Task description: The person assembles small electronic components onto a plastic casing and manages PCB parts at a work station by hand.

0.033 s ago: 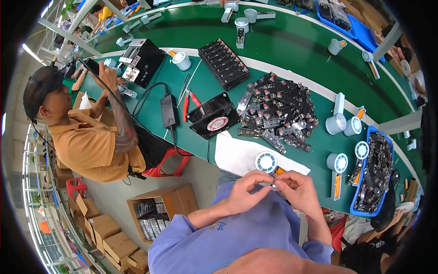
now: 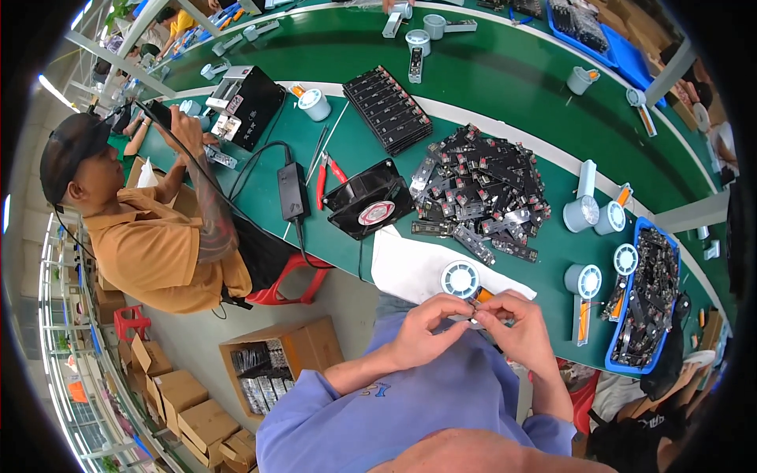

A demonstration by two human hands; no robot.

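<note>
Just below the white cloth (image 2: 410, 268), both hands meet over a tiny dark part (image 2: 474, 313), too small to make out in detail. Left hand (image 2: 422, 331) pinches it from the left, fingertips curled in; right hand (image 2: 520, 327) pinches it from the right, so the piece sits squarely between the two, equally close to each. Its long axis, as far as can be judged, runs left to right from fingertip to fingertip.

Right above that pinch, on the cloth's near edge, lies a small white round fan (image 2: 460, 278) with an orange handle peeking out beside it. Farther up from the cloth, on the green tabletop (image 2: 505, 87), a big heap of black circuit boards (image 2: 481, 193) spreads out, with a black square fan (image 2: 369, 208) to its left. Off to the cloth's right, a blue bin (image 2: 613, 347) is packed with more dark boards. Left of the cloth, a person in an orange shirt (image 2: 150, 252) works at the same tabletop.
</note>
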